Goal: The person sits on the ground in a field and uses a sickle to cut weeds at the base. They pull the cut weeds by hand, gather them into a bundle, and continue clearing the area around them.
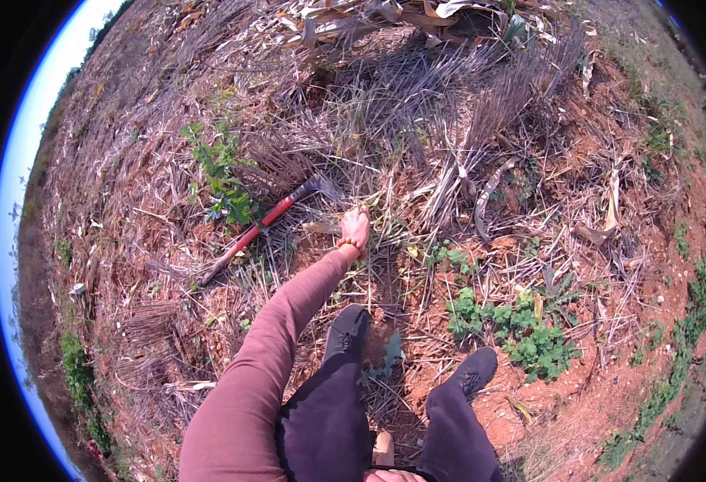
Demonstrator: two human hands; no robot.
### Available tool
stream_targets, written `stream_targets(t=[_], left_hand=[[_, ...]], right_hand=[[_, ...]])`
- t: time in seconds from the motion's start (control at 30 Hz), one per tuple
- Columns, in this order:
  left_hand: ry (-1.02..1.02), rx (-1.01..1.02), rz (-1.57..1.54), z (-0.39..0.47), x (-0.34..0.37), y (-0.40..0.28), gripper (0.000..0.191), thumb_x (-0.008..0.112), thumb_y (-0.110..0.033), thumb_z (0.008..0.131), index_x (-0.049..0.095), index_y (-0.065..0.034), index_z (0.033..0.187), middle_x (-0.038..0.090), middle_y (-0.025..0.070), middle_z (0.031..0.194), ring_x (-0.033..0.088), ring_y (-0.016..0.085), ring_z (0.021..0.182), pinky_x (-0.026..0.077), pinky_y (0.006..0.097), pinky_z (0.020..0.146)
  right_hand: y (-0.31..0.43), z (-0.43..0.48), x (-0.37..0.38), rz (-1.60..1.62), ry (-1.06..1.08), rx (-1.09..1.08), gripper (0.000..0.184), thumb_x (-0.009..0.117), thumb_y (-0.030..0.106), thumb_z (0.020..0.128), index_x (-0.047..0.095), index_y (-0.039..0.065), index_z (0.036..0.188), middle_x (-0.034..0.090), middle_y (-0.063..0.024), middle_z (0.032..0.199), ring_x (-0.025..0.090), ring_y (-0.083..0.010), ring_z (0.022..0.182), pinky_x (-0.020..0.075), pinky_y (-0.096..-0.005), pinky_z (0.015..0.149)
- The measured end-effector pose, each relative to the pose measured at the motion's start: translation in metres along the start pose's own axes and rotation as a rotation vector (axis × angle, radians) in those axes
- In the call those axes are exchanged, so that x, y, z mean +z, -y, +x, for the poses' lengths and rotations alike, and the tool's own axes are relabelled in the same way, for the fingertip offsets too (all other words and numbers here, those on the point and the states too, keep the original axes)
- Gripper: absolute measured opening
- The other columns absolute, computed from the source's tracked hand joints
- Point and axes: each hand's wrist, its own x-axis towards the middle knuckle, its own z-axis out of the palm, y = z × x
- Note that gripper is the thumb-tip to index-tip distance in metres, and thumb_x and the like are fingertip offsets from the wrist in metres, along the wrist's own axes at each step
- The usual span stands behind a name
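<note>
My left hand (355, 229), with a beaded bracelet (350, 243) at the wrist, reaches down into the dry grass (383, 232) ahead of my feet. Its fingers are curled in among pale grass stems and seem closed on some. Just left of it lies a red-handled tool (278, 209) with a black neck; its metal head (325, 185) is partly covered by straw, so its exact kind is unclear. Only a sliver of my right hand (392, 476) shows at the bottom edge, below a short piece of wood (384, 449). Its grip is hidden.
A leafy green plant (223, 175) grows beside the red handle. Cut stalk stubble (485, 132) bristles ahead, with dry leaves (437, 18) heaped beyond. Low green weeds (534, 337) spread near my right shoe (473, 370); my left shoe (347, 331) stands on straw-covered reddish soil.
</note>
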Motion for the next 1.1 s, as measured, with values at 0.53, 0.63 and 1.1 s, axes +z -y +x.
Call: stream_targets(t=[0.53, 0.63, 1.1], left_hand=[[1.048, 0.950, 0.420, -0.264, -0.038, -0.059, 0.026, 0.057, -0.031, 0.087, 0.053, -0.0055, 0.089, 0.053, 0.0147, 0.067, 0.055, 0.033, 0.062, 0.046, 0.0406, 0.058], [0.636, 0.852, 0.371, -0.202, -0.029, -0.078, 0.019, 0.062, -0.023, 0.079, 0.054, -0.0069, 0.083, 0.053, 0.0121, 0.064, 0.054, 0.032, 0.059, 0.044, 0.0392, 0.054], [0.247, -0.025, 0.566, 0.045, 0.024, -0.064, 0.042, 0.042, -0.048, 0.082, 0.045, -0.0196, 0.051, 0.032, -0.0024, 0.048, 0.030, 0.019, 0.040, 0.033, 0.0432, 0.044]], right_hand=[[0.001, -0.016, 0.010, -0.030, -0.115, -0.077, 0.035, 0.069, 0.018, 0.075, 0.059, -0.003, 0.101, 0.061, -0.0166, 0.098, 0.060, -0.0311, 0.090, 0.0480, -0.0404, 0.082], [-0.002, -0.016, 0.007, -0.018, -0.087, -0.063, 0.037, 0.068, 0.018, 0.075, 0.058, -0.003, 0.103, 0.060, -0.0170, 0.100, 0.059, -0.0314, 0.092, 0.0473, -0.0405, 0.084], [-0.009, -0.007, 0.004, 0.066, 0.098, 0.044, 0.048, 0.067, 0.016, 0.075, 0.051, -0.004, 0.115, 0.055, -0.0188, 0.109, 0.055, -0.0328, 0.102, 0.0442, -0.0411, 0.092]])
